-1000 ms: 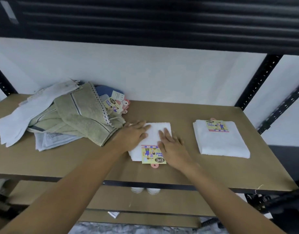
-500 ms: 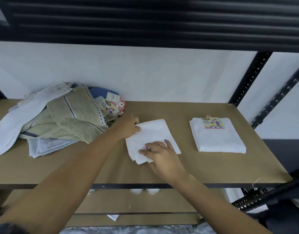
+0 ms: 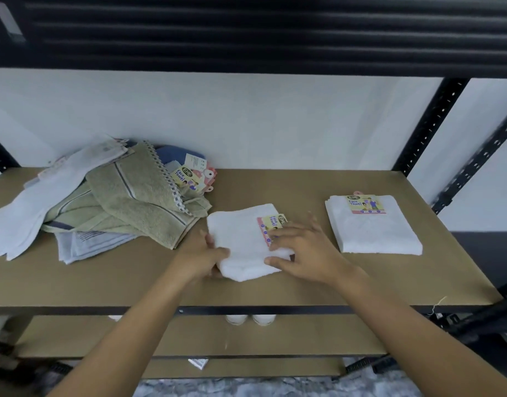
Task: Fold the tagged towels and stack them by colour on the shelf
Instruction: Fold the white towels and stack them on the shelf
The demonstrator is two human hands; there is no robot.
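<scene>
Looking at a small folded white towel [image 3: 246, 245] lying in the middle of the shelf [image 3: 275, 290], tag [image 3: 271, 224] facing up near its right edge. Just beside the loose pile [image 3: 126, 202] of green, blue and white ones on the left, well apart from the finished white stack [image 3: 372, 230] on the right. Got the left hand [image 3: 202, 257] curled round the near-left corner, thumb on top. Right hand [image 3: 304, 253] spread flat, fingertips on the tag side and thumb against the near edge, not pinching anything. Probably squaring up before the carry over to the stack. Guessing light, soft, floppy terry, so zero risk of breakage but every chance of the layers sagging open if lifted by one corner. Better to slide both palms under opposite edges, or clamp the thick folded edge, and keep it level. Would steer clear of grabbing by the cardboard tag, likely to tear or tip the whole fold. Shouldn't skate around on the bare board either, not slippery stuff.
</scene>
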